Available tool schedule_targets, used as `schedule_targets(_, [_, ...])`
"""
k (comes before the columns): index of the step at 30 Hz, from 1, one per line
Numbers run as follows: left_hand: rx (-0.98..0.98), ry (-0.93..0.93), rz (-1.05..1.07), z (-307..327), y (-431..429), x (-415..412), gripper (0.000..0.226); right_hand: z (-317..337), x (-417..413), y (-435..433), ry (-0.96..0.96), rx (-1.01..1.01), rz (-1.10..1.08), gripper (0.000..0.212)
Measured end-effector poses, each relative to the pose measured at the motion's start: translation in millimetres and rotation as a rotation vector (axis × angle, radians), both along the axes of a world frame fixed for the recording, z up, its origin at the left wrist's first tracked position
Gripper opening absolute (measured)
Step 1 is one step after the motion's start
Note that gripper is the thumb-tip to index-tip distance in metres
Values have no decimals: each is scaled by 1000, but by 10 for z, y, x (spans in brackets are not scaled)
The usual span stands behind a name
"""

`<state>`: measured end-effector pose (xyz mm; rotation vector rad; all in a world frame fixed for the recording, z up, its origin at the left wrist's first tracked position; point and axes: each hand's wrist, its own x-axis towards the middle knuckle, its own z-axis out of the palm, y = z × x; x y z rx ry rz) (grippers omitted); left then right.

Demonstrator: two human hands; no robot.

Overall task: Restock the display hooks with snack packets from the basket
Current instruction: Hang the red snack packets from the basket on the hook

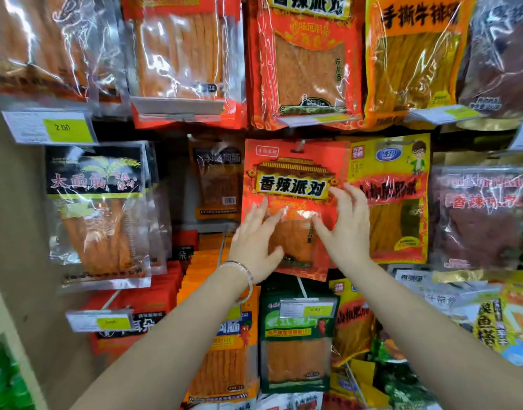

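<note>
1. Nearest: a bracelet (243,272) on the left wrist.
2. Left hand (256,241) spread wide, fingers straight, laid flat against the lower left of the red snack packet (295,176).
3. Right hand (347,229) wide too, fingers loosely bent, thumb tip touching the packet's clear window, gripping nothing.
4. Hanging upright from a display hook (300,146) through the top hole, just beside a yellow packet (393,184) on the right.
</note>
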<state>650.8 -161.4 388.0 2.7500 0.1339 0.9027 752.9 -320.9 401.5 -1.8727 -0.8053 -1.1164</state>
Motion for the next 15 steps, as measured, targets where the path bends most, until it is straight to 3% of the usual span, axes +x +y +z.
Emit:
schedule_targets(2, [67,56,1,-113,61,38,72,-187,70,30,-45,-201,-67,62])
schedule_targets(5, [162,130,21,-182,160,109,76,-393,205,68,90,-487,-144,83])
schedule_targets(9, [281,238,80,-102,313,244,79,-406,323,196,132,-588,-211,96])
schedule_targets(15, [272,344,92,61,517,423,78,-228,424,419,289,-689,-210,91])
